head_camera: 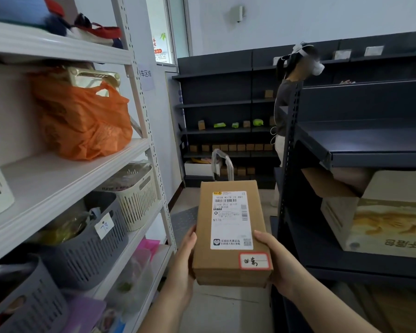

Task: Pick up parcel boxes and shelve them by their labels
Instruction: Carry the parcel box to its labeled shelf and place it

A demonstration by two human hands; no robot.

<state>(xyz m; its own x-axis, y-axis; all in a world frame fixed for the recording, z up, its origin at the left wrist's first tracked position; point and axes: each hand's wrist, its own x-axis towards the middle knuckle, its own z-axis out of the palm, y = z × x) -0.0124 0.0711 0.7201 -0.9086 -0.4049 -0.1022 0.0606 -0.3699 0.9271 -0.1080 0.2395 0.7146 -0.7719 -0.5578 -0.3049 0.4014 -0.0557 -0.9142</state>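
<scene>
Left hand [181,265] and right hand [277,260] gripping box [231,234] from both sides, label [231,219] facing up (small red-edged sticker near corner). Box hanging in aisle between white rack [139,97] and dark rack [360,150]. Person [291,92] standing ahead, cart handle [222,162] just beyond box.

Soft, even indoor light, perhaps from the window [175,27] at upper centre. Wide-angle bending curves the frame edges; the lower left corner blurs, and shadows are faint.
</scene>
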